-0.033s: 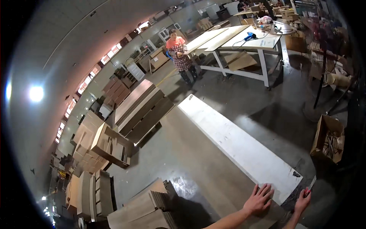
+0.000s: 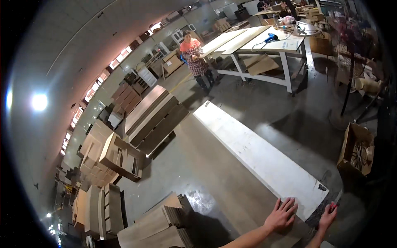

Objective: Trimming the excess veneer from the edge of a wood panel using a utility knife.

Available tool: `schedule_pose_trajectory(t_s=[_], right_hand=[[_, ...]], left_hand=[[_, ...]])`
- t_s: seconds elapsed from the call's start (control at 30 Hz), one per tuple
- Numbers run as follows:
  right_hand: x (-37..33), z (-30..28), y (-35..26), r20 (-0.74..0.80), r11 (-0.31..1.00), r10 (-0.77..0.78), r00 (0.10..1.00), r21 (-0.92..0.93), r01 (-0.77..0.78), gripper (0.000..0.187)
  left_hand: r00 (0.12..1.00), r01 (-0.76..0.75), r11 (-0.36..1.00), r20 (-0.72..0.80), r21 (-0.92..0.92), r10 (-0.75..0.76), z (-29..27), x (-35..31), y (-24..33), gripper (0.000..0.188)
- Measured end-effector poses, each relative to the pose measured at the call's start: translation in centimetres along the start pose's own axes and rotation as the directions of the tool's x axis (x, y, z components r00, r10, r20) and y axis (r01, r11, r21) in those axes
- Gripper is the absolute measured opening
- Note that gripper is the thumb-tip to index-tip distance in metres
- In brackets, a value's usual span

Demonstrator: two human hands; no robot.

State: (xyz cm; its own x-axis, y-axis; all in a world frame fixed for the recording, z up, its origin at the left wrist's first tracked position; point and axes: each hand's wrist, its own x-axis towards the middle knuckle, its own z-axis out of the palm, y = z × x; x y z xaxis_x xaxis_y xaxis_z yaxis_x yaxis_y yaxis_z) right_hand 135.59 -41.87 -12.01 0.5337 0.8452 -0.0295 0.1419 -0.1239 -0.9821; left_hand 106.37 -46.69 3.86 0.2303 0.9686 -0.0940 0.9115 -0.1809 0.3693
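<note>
My left hand (image 2: 281, 214) lies flat with fingers spread at the near end of a long brown sheet (image 2: 231, 182), its fingertips at the edge of a white panel (image 2: 260, 161). The panel is long and narrow, with a dark mark near each end, and runs away from me alongside the brown surface. Beyond the panel's near corner, my right hand (image 2: 326, 219) is closed around a red-handled knife (image 2: 333, 206). A thin pale blade seems to point up and away from that hand; its outline is faint.
Stacked brown boards (image 2: 157, 231) stand near left, with a larger board stack (image 2: 155, 120) farther off. An open carton (image 2: 355, 149) of tangled items sits at right, near a stand fan (image 2: 349, 74). A person (image 2: 194, 58) stands beside a white-legged worktable (image 2: 285, 70) bearing a blue tool (image 2: 271, 37).
</note>
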Motion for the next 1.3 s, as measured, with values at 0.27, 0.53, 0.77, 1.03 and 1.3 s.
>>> schedule_pose_trajectory(t_s=[0.27, 0.53, 0.77, 1.03, 1.3], right_hand=[[-8.6, -2.6, -3.6, 0.309, 0.975, 0.076, 0.948, -0.222, -0.006, 0.023], [-10.4, -3.8, -4.7, 0.327, 0.974, 0.227, 0.917, -0.082, -0.212, 0.016], [-11.6, -3.1, -6.9, 0.201, 0.962, 0.273, 0.941, -0.041, -0.27, 0.018], [-8.6, -9.7, 5.4, 0.222, 0.97, 0.087, 0.971, -0.241, -0.032, 0.03], [-11.2, -4.6, -2.8, 0.303, 0.968, 0.055, 0.952, -0.251, 0.023, 0.024]], left_hand=[[0.998, 0.011, 1.0, -0.056, -0.027, -0.013, 0.9, -0.5, 0.0, 0.058], [0.991, -0.052, 0.998, -0.126, -0.042, 0.047, 3.8, 0.4, -1.8, 0.06], [0.981, -0.046, 0.998, -0.188, -0.051, 0.036, 1.3, 1.2, -1.7, 0.057], [0.995, -0.063, 0.952, -0.091, -0.3, 0.038, 6.8, 1.8, 0.3, 0.061], [0.995, -0.007, 0.933, -0.099, -0.359, -0.031, 2.4, -1.3, -1.6, 0.059]])
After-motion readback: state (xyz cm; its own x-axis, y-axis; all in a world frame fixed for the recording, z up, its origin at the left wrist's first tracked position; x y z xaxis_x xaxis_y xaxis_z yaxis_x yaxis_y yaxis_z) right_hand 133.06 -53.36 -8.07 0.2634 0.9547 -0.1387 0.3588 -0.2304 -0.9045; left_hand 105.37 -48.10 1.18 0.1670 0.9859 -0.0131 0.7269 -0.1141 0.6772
